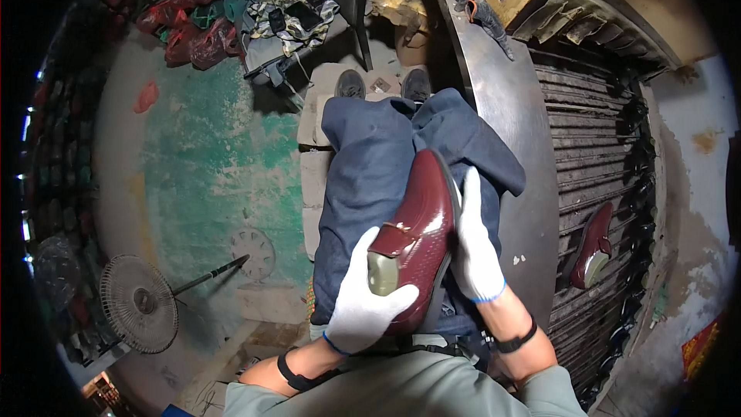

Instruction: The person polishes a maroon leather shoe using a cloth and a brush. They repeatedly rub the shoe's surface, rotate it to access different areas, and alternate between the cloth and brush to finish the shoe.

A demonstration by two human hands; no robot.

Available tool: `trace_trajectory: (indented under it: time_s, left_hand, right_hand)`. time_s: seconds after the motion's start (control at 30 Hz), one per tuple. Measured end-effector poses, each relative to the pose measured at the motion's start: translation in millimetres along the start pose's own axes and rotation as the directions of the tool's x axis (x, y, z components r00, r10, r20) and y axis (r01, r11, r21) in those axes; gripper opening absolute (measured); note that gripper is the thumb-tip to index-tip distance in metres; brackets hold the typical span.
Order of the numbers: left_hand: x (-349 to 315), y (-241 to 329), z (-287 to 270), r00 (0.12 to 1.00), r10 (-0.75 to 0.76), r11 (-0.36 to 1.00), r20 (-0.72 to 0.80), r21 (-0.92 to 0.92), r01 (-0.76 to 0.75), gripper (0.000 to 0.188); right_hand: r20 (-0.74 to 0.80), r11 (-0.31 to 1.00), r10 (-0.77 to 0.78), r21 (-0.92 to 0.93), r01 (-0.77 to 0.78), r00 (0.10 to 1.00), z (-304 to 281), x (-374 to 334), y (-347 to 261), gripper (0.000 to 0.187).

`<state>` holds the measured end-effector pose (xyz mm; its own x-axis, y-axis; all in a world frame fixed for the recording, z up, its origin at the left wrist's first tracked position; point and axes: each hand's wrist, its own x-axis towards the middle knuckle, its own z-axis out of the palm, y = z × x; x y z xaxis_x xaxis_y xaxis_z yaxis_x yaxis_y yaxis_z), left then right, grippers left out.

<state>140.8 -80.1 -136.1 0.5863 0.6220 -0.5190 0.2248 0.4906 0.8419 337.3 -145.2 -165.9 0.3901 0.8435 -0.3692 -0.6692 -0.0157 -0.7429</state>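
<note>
A glossy dark-red leather shoe (428,201) lies tilted over my lap, its toe pointing away from me. It has a strap across the instep, a perforated side and a dark sole. A pale green shoe last (381,273) fills its opening. My left hand (364,301), in a white glove, grips the shoe near the heel, thumb across the opening's edge. Along the sole on the right lies my gloved right hand (475,243), its fingers straight and flat against the sole's edge; part of its palm side is hidden.
To my right runs a metal bench edge (513,100), then a slatted rack (575,162) carrying a similar dark-red shoe (593,247). A standing fan (139,303) is at left. A stool with camouflage cloth (289,19) and red bags (189,38) stand at the far left.
</note>
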Motion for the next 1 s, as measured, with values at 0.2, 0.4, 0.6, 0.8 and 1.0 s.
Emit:
trace_trajectory:
  time_s: [0.2,0.4,0.6,0.8,1.0]
  left_hand:
    - [-5,29,42,0.798,0.493,0.587,0.346,0.545,-0.599,0.098]
    - [37,42,31,0.834,0.551,0.763,-0.003,0.407,-0.503,0.065]
    - [87,33,37,0.983,0.176,0.980,0.048,0.091,-0.180,0.063]
    - [98,4,38,0.910,0.400,0.846,-0.112,0.426,-0.320,0.038]
    - [106,-11,34,0.885,0.436,0.833,-0.165,0.446,-0.328,0.035]
  right_hand:
    - [-0.118,0.991,0.071,-0.109,-0.084,0.990,-5,-52,-15,0.117]
    - [-0.072,0.918,0.194,0.364,-0.155,0.978,-34,-57,-17,0.076]
    - [0.100,0.775,0.338,0.534,-0.337,0.936,-44,-60,-1,0.074]
    - [0.028,0.845,0.327,0.438,-0.306,0.944,-42,-58,9,0.073]
    - [-0.002,0.879,0.327,0.368,-0.303,0.945,-45,-49,13,0.075]
